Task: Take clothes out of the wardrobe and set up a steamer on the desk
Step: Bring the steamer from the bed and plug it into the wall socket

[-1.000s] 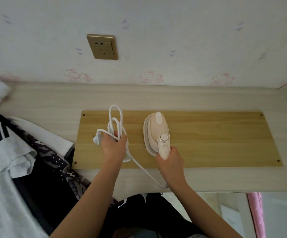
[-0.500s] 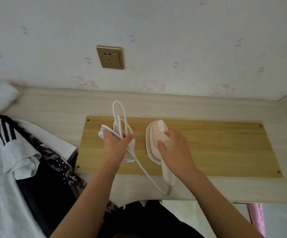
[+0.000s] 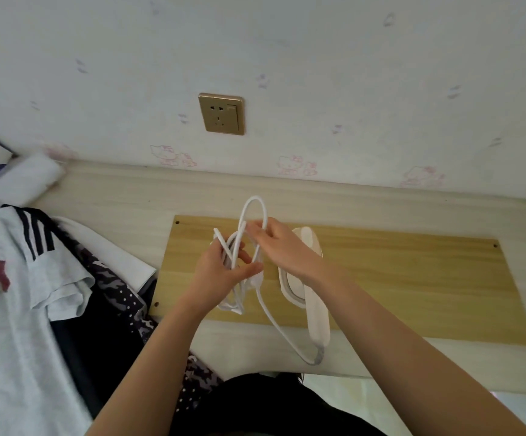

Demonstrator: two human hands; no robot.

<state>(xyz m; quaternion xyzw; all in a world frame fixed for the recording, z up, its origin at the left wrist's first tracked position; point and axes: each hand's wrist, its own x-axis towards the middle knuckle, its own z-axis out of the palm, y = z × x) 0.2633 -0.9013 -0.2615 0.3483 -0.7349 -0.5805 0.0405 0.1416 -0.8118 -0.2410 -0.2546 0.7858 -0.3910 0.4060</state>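
A pale pink and white handheld steamer [image 3: 311,297] lies on a yellow wooden board [image 3: 413,278] on the desk [image 3: 123,196], its handle toward me. Its white cord [image 3: 274,322] runs from the handle end into a coiled bundle. My left hand [image 3: 220,272] grips that bundle just left of the steamer. My right hand [image 3: 274,243] reaches over the steamer and pinches a loop of the cord above the bundle. A pile of clothes lies at the left, with a grey T-shirt [image 3: 13,294] on top of dark garments [image 3: 104,328].
A gold wall socket [image 3: 222,114] sits on the wall above the desk, straight behind the cord. A white roll-like object [image 3: 25,177] lies at the desk's back left corner. The board's right half [image 3: 444,272] is bare wood. A side wall closes the desk at far right.
My right hand has left the steamer's handle and moved left onto the cord loop. The steamer now lies flat on the board. My left hand keeps hold of the bundle.
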